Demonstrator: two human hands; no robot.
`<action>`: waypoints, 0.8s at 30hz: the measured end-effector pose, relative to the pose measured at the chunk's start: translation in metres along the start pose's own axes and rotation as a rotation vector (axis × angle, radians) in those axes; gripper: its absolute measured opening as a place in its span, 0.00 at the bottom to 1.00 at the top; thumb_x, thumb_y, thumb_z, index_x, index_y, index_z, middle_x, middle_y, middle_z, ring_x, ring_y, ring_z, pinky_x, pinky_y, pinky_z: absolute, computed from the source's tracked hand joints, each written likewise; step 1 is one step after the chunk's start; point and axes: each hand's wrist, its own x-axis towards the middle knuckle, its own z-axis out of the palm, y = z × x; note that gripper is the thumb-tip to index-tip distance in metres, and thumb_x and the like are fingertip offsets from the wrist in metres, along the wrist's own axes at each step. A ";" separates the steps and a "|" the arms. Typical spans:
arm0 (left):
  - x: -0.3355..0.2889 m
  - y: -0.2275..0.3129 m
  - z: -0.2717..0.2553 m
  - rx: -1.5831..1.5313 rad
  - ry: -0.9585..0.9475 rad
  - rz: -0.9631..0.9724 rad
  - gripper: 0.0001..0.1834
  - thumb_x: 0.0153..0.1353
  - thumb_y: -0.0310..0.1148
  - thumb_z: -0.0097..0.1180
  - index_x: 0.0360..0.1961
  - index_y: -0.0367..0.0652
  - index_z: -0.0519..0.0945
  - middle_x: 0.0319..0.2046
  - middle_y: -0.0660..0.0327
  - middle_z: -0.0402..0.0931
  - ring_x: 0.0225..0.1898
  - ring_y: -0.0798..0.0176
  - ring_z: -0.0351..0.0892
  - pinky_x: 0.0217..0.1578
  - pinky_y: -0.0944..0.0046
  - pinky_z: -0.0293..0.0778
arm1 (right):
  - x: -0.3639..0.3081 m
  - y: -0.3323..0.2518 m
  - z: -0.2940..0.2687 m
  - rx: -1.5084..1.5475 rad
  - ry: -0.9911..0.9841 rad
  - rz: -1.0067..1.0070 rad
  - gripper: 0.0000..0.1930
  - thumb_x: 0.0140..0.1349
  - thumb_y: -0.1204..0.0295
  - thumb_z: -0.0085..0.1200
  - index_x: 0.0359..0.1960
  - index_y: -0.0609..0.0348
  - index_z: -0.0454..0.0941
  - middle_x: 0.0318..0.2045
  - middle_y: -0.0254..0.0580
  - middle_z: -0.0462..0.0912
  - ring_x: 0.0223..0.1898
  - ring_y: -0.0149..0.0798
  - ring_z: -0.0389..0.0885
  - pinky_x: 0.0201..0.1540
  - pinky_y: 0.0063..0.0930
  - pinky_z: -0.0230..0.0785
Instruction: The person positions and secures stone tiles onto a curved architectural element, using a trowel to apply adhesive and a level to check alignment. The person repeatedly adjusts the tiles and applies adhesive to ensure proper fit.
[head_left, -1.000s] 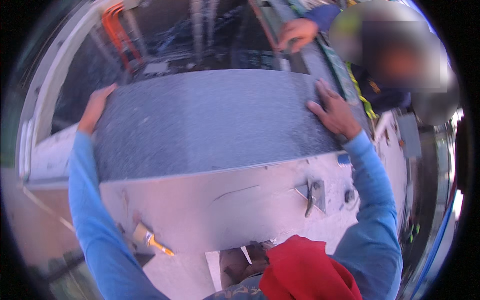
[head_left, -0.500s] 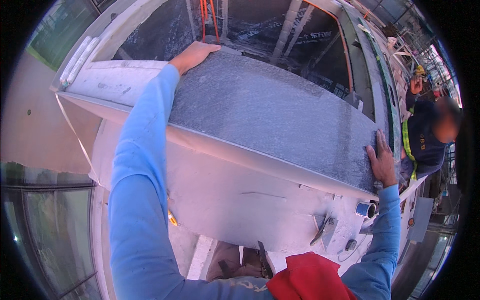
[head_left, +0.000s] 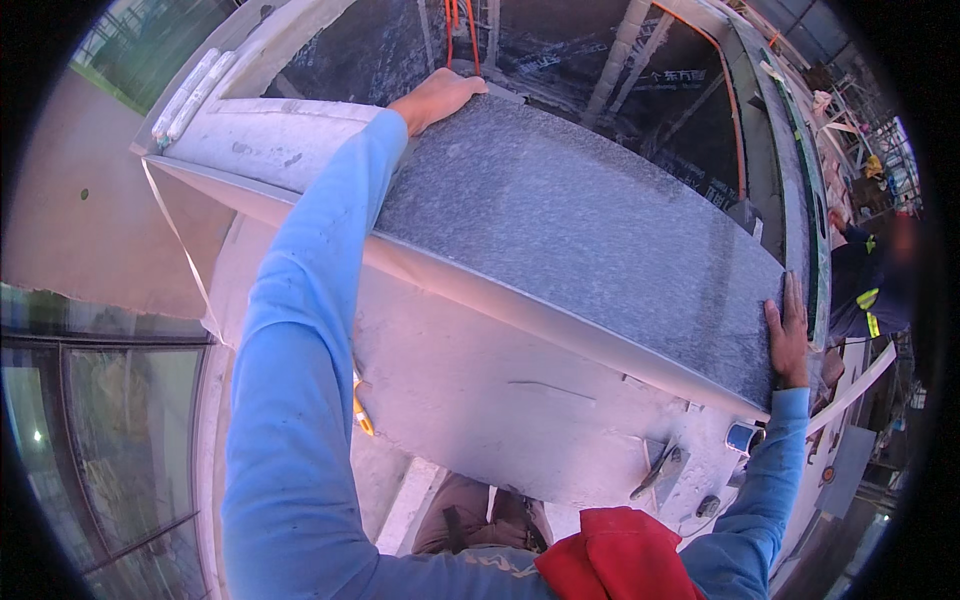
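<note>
1. Dark-lined recess point(head_left: 560, 50) opens beyond the slab; from my remote seat, I'd guard the far edge.
2. Gray slab point(head_left: 580, 220) lies over the pale ledge point(head_left: 265, 150); I'd ease both ends evenly.
3. Left hand point(head_left: 440, 98) bends its fingers at the far left edge; whether they grip, I cannot tell.
4. Right hand point(head_left: 788, 335) steadies the right end, fingers straight, thumb apart.

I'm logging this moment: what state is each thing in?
Grey slab: lying broad face up
Left hand: at slab's far left corner, grip unclear
Right hand: open on slab's right end
White tubes: lying side by side
Red cloth: bunched in folds
Yellow handle: partly hidden by left sleeve
</note>
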 end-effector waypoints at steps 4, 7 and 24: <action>-0.001 0.000 0.000 0.042 0.027 -0.021 0.23 0.65 0.44 0.55 0.43 0.30 0.85 0.36 0.53 0.84 0.34 0.59 0.84 0.38 0.59 0.76 | 0.000 0.002 0.000 -0.001 0.005 -0.024 0.37 0.72 0.50 0.45 0.76 0.60 0.53 0.76 0.50 0.54 0.78 0.50 0.47 0.77 0.41 0.38; -0.004 0.003 0.001 0.053 0.030 0.006 0.22 0.66 0.44 0.56 0.43 0.31 0.85 0.37 0.54 0.84 0.34 0.59 0.83 0.37 0.59 0.76 | 0.001 0.004 0.000 0.023 0.015 -0.047 0.38 0.72 0.51 0.45 0.75 0.62 0.53 0.76 0.53 0.54 0.77 0.51 0.48 0.76 0.40 0.39; 0.004 -0.004 -0.003 0.003 -0.039 0.091 0.19 0.66 0.45 0.55 0.42 0.40 0.86 0.41 0.60 0.82 0.43 0.62 0.78 0.47 0.58 0.71 | 0.020 -0.051 -0.015 0.041 0.168 -0.033 0.36 0.69 0.56 0.54 0.72 0.66 0.59 0.71 0.61 0.63 0.72 0.56 0.59 0.74 0.43 0.49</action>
